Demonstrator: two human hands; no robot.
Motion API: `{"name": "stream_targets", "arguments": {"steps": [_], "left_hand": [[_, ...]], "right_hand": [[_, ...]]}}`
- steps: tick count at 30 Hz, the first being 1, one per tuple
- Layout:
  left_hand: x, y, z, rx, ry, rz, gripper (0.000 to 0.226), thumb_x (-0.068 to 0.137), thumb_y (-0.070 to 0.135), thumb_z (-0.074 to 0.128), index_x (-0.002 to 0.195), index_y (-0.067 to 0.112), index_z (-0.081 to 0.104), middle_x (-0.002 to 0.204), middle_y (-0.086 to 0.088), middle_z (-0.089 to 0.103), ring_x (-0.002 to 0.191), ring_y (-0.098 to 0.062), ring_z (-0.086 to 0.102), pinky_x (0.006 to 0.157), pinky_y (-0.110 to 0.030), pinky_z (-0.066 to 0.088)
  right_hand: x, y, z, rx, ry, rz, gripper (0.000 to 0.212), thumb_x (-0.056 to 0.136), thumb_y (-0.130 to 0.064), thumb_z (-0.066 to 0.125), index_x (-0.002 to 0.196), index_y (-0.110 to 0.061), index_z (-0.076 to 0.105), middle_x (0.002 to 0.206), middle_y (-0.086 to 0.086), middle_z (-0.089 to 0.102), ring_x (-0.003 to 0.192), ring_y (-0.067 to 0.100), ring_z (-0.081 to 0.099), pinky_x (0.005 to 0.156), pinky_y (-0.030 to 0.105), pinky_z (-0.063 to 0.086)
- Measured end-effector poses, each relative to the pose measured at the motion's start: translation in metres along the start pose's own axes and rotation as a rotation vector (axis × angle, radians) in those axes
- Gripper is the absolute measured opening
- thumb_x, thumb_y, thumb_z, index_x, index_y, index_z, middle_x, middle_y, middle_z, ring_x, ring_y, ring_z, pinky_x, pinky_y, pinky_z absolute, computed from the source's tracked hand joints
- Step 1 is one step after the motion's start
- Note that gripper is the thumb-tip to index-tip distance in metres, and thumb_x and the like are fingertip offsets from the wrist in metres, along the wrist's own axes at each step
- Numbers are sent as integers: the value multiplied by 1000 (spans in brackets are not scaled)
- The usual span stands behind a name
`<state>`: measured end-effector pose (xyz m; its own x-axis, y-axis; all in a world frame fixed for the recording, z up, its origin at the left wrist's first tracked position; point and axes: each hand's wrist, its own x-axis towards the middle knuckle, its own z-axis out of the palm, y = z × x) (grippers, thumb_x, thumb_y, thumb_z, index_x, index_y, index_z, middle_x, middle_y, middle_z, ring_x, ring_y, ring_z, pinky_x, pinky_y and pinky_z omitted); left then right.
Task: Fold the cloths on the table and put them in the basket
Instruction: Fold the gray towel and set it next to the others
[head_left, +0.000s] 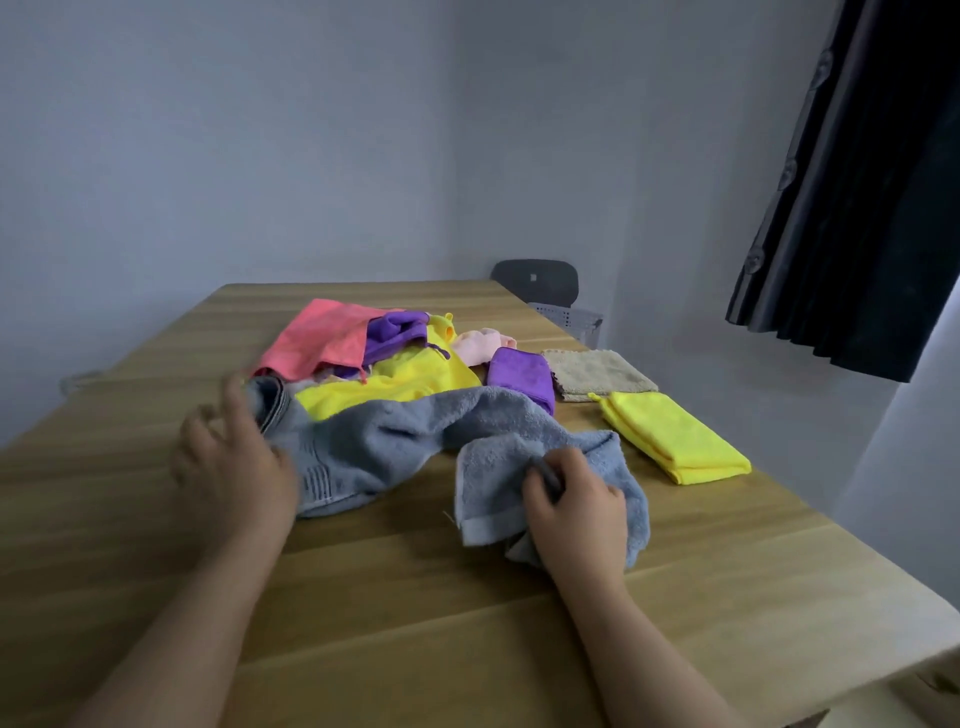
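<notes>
A crumpled grey towel (395, 441) lies across the middle of the wooden table (415, 597). My right hand (571, 506) grips a bunched part of it at its right end. My left hand (234, 462), blurred, touches the towel's left end with spread fingers. Behind the towel sits a heap of unfolded cloths: pink (322, 335), purple (397, 332), yellow (400, 376) and pale pink (480, 345). To the right lie folded cloths: purple (522, 376), beige (597, 371) and yellow (675, 436). A grey slotted basket (571, 319) stands past the table's far right corner.
A dark chair back (535, 283) rises behind the basket. A dark curtain (857, 208) hangs at the right. Grey walls close off the far side. Bare tabletop stretches in front of my hands and to the left.
</notes>
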<state>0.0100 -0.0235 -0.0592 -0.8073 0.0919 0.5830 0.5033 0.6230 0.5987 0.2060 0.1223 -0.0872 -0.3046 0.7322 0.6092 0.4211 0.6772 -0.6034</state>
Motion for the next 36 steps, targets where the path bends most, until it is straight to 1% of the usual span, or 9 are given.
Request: {"name": "stream_targets", "arguments": {"steps": [3,5,9,17,22,24,27,31,36], "left_hand": [[-16,15,9,89,-14,482,65,76,10,62,136,14,38,136,-23,43,122,-44,42,93,-55,39],[-33,33,17,74,-293,676,64,78,24,46,141,20,32,145,-16,37,131,-40,38,100,-55,37],[-46,27,38,351,-766,551,72,80,58,1,148,37,1,157,10,7,145,-14,8,113,-41,18],[-11,8,3,656,-634,95,47,97,43,20,140,35,35,147,-6,32,138,-26,23,111,-61,5],[-25,23,12,195,-244,475,44,77,30,38,97,6,68,107,-20,60,102,-39,54,87,-52,45],[-46,43,22,51,-476,671,63,75,42,31,120,10,60,128,-19,54,118,-40,50,94,-54,45],[-69,58,42,164,-858,665,79,70,63,2,145,43,20,157,10,12,146,-17,7,118,-45,7],[-69,60,51,166,-804,576,45,95,53,21,139,46,30,154,17,19,145,-9,5,117,-39,2],[-66,60,33,126,-662,580,42,81,65,37,113,42,53,117,19,52,121,-10,42,97,-35,24]], "right_hand": [[0,-1,0,39,2,4,12,85,-24,51,75,-19,47,57,-5,47,61,26,51,69,30,33],[-1,-3,-1,115,-29,21,10,85,-20,54,76,-19,49,60,-3,51,64,26,53,66,31,36],[-4,-5,-2,199,-94,-20,14,71,-42,39,67,-29,41,56,-6,45,63,22,51,58,33,37],[0,18,-11,-126,97,-240,40,79,-45,44,49,-20,51,45,-6,40,64,14,44,72,26,23],[3,32,-34,-412,304,-175,38,82,-34,46,48,-19,54,49,-6,55,65,23,54,85,35,30],[-1,21,-34,-384,227,-131,36,82,-42,44,57,-24,63,66,-10,64,77,24,58,89,37,29],[-9,10,-31,-450,-107,-192,47,77,-65,35,78,-34,70,90,-16,67,95,21,59,93,41,23],[-2,17,-34,-499,-492,-147,56,70,-63,26,104,-34,60,114,-18,57,119,14,39,100,37,4],[11,12,-73,-546,-623,-181,19,79,-44,44,73,-29,53,76,-8,54,98,16,44,83,33,25]]}}
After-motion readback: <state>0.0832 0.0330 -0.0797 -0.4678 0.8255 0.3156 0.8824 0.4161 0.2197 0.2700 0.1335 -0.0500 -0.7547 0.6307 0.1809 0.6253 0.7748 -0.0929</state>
